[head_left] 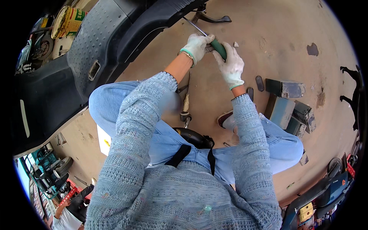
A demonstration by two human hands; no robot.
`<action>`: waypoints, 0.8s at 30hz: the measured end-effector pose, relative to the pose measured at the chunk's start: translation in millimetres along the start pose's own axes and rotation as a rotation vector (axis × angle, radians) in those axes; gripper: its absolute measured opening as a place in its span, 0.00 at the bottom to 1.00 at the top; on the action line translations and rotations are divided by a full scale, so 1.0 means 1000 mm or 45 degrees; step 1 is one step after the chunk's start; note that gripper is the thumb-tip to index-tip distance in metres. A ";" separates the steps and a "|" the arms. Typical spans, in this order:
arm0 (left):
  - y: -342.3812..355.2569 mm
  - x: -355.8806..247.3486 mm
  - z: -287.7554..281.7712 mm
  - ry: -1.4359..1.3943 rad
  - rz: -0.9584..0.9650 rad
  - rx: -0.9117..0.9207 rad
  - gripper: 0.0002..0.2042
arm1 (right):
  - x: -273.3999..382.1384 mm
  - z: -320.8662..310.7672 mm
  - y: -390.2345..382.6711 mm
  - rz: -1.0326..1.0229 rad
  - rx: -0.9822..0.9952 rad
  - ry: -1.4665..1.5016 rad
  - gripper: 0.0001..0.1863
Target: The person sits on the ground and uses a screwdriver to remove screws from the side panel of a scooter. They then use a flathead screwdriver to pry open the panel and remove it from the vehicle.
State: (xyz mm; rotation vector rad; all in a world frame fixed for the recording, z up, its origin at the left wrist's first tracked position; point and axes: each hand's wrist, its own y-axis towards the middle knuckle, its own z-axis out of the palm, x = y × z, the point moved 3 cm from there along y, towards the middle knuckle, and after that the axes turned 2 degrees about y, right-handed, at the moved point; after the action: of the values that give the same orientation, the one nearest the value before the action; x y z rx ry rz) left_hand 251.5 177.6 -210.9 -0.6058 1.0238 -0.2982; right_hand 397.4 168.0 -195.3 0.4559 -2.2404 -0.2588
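Observation:
A screwdriver (219, 49) with a green handle and a long metal shaft points up and left, its tip by the lower edge of a scooter's black body panel (103, 34). Around the front of the handle, where the shaft begins, the fingers of my left hand (196, 48) are closed. My right hand (231, 66) grips the handle's rear end, its thumb and fingers on either side. Both hands wear white gloves with pale green cuffs. What the tip touches is too small to tell. Just beyond it, a dark metal stand (212, 18) juts out from under the scooter.
Several grey box-shaped blocks (281, 111) lie on the floor at right. Between my legs are a hammer-like tool (186, 111) and a black rounded object (191, 137). A yellow bucket (70, 21) stands far left. Another person (69, 214) is at lower left; a scooter (326, 195) is at lower right.

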 end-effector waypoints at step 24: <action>0.018 0.024 -0.016 0.616 0.385 -0.700 0.13 | 0.024 0.018 -0.013 0.519 0.622 0.667 0.18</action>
State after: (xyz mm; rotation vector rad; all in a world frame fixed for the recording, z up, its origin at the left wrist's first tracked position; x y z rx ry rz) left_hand 248.8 175.1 -244.8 -0.8803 1.6679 0.1232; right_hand 372.3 146.9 -194.3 0.2635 -1.8038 0.5701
